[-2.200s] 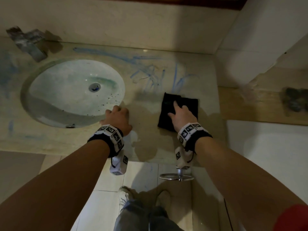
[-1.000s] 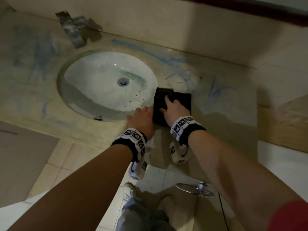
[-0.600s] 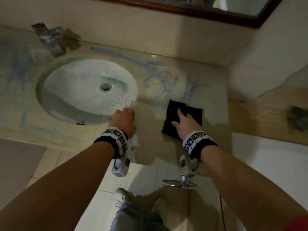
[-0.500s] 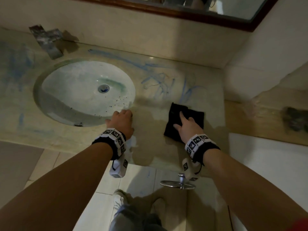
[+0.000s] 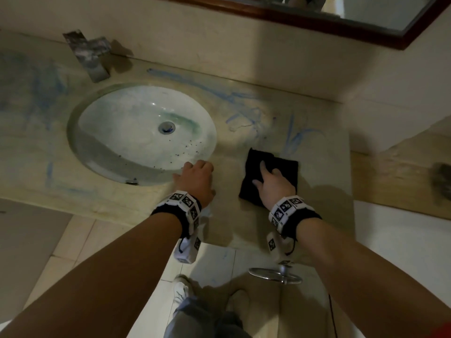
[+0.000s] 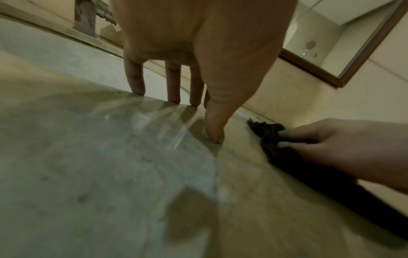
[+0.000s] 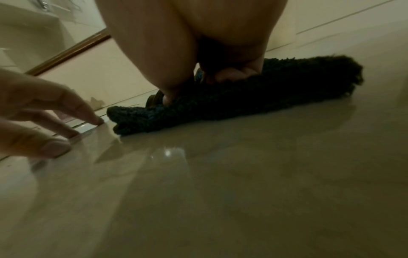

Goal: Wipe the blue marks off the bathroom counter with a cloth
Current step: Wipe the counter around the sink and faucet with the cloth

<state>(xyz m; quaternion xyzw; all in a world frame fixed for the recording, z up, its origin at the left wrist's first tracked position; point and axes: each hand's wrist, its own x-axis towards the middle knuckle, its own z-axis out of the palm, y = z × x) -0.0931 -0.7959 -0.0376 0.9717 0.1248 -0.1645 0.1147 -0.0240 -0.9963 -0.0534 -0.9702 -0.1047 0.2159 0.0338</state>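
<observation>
I see right hand (image 5: 273, 185) flat, fingers spread, pressing black cloth (image 5: 280, 164) centre-right on counter (image 5: 324, 172) | left hand (image 5: 195, 181) fingertips on counter, holding nothing

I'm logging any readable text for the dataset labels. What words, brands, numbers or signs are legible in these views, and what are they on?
No readable words, brands or numbers in any view.
Left wristband: black-and-white square marker patterns, not text.
Right wristband: the same kind of marker patterns, not text.
Blue marks on the counter: loose scribbles, no letters.
Black cloth: no label visible.
</observation>
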